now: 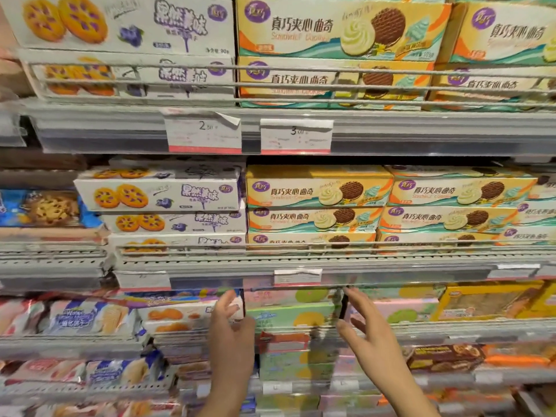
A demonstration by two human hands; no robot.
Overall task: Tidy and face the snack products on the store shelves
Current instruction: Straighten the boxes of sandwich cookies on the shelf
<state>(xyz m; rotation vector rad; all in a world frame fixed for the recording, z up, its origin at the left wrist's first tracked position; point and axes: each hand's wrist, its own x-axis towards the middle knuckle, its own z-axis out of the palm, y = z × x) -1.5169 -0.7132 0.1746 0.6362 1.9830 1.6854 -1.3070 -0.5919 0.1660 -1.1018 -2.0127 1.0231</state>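
Low at the six o'clock part of the view, on the third shelf down, a stack of pale green boxes sits between two raised hands. At the stack's nine o'clock side the left hand has its fingers loosely spread and slightly bent, near the stack's left edge and overlapping a white box with orange biscuits; whether they touch anything is unclear, and they grip nothing. At the stack's three o'clock side the right hand has straight, spread fingers pointing toward twelve o'clock, by the stack's right edge just beside a pink box; it holds nothing either.

Farther toward three o'clock on that shelf lies a yellow box with a window, and toward nine o'clock lie blue-and-white wafer packets. Below, at five o'clock, is a dark brown biscuit box.

Above the hands, toward twelve o'clock, the middle shelf carries stacked white blueberry cookie boxes on the left and stacked yellow sandwich cookie boxes to their right, behind a wire rail. A blue chocolate-chip cookie pack lies at nine o'clock.

The top shelf repeats both box kinds, with two price tags, one reading 2.50 and one 3.00, on its front edge.
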